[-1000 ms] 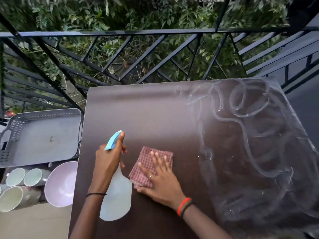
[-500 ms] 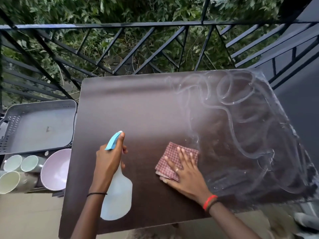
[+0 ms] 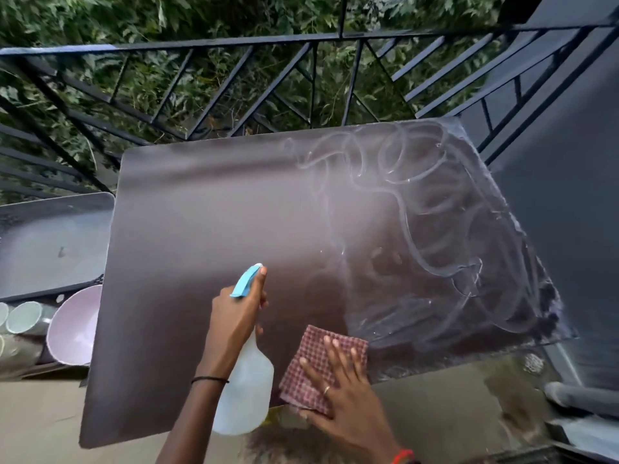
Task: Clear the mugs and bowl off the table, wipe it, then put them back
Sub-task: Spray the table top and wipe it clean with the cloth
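The dark brown table (image 3: 207, 229) fills the middle of the view; its right half shows wet swirl marks. My left hand (image 3: 234, 313) grips a translucent spray bottle (image 3: 246, 393) with a blue trigger, held above the table's near edge. My right hand (image 3: 345, 393) lies flat, fingers spread, on a red checked cloth (image 3: 311, 353) at the table's near edge. Off the table to the left lie a pink bowl (image 3: 73, 329) and pale green mugs (image 3: 23, 318), tipped on their sides.
A grey plastic tray (image 3: 50, 242) sits left of the table, above the bowl and mugs. A black metal railing (image 3: 301, 78) runs behind the table with foliage beyond. A dark wall (image 3: 569, 195) stands close on the right. Tan floor lies below.
My right hand has dragged the cloth from the table's middle right and then back to the near edge. The left hand kept hold of the spray bottle. The camera view has shifted.
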`<state>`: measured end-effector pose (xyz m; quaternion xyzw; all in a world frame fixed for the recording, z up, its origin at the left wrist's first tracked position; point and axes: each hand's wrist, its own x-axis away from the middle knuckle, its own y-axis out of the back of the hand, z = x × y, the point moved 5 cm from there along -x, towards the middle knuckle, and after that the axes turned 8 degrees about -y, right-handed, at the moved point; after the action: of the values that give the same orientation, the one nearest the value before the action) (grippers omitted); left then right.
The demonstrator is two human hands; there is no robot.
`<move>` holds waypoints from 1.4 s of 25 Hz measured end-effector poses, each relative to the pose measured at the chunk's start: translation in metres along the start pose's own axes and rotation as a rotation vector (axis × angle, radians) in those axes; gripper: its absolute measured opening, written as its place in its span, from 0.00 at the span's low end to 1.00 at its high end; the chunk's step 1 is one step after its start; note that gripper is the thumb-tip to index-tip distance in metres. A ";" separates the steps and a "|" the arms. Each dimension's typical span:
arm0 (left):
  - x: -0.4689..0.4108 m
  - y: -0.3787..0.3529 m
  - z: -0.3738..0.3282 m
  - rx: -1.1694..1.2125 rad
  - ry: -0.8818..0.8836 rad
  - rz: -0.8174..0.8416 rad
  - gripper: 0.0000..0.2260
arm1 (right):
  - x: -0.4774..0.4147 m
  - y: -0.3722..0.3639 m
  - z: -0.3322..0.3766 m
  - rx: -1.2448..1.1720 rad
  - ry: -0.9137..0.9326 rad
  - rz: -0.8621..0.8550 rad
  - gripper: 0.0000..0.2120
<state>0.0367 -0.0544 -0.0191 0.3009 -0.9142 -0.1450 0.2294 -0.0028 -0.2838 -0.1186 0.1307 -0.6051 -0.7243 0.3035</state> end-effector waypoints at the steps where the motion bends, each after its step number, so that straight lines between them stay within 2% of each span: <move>1: 0.004 -0.010 -0.002 -0.008 -0.013 0.025 0.24 | 0.008 0.002 -0.018 0.000 -0.046 0.006 0.35; 6: 0.016 -0.060 -0.006 -0.101 -0.021 0.175 0.28 | 0.036 0.020 -0.115 0.034 -0.370 0.026 0.34; 9: 0.021 -0.087 -0.007 -0.173 -0.041 0.236 0.30 | 0.044 0.029 -0.144 0.014 -0.499 0.039 0.35; 14: 0.032 -0.126 -0.001 -0.330 -0.097 0.332 0.34 | 0.044 0.033 -0.143 -0.031 -0.510 0.077 0.37; 17: 0.052 -0.149 0.004 -0.334 -0.132 0.463 0.29 | 0.044 0.036 -0.143 -0.073 -0.511 0.073 0.37; 20: 0.075 -0.156 0.011 -0.337 -0.124 0.513 0.27 | 0.044 0.034 -0.144 -0.099 -0.509 0.086 0.37; 23: 0.087 -0.149 0.015 -0.278 -0.115 0.505 0.23 | 0.044 0.030 -0.146 -0.141 -0.516 0.070 0.35; 26: 0.089 -0.133 0.016 -0.303 -0.144 0.463 0.26 | 0.037 0.028 -0.147 -0.148 -0.558 0.034 0.33; 29: 0.081 -0.114 0.019 -0.283 -0.128 0.378 0.27 | 0.010 0.033 -0.141 -0.137 -0.578 0.003 0.35; 32: 0.070 -0.092 0.017 -0.277 -0.104 0.303 0.26 | -0.031 0.037 -0.119 -0.115 -0.529 -0.008 0.36; 35: 0.056 -0.071 0.012 -0.276 -0.089 0.228 0.26 | -0.054 0.032 -0.071 -0.080 -0.400 -0.020 0.36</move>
<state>0.0247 -0.1426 -0.0388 0.1543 -0.9231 -0.2554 0.2427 0.0879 -0.3107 -0.1144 -0.0221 -0.6226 -0.7623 0.1752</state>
